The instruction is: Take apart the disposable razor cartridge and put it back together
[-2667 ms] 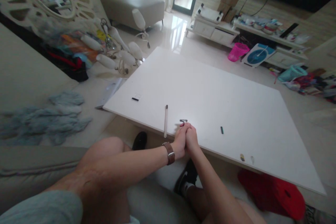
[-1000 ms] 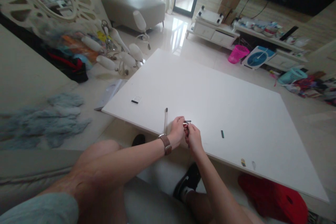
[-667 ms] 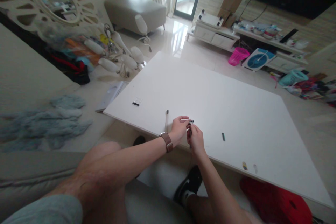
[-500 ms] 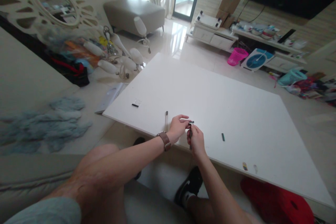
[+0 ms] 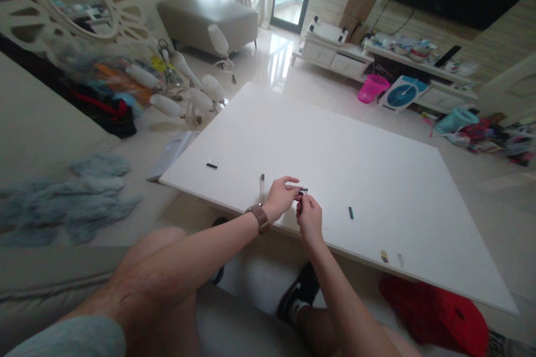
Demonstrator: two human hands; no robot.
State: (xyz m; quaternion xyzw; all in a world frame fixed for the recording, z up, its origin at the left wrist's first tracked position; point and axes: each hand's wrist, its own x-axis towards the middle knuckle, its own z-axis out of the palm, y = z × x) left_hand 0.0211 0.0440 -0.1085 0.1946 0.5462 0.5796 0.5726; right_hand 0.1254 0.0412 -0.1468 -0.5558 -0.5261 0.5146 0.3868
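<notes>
Near the front edge of the white table, my hands meet at a small black-and-white object, too small to name. My left hand, with a brown watch strap on the wrist, pinches its left side between the fingertips; one finger sticks out above it. My right hand is closed on it from below, fingers curled. Just left of my left hand lies a clear tube with a dark cap. Off to the right of my right hand rests a short dark green stick.
A clear case with a black strip lies on the left of the white table. A small yellow-and-dark piece and a clear piece lie near the front right edge. A red stool-like thing stands below.
Both hands keep hold of the small object, its dark part now tilted slightly differently. The whole view has shifted a little; the things on the table lie as before.
</notes>
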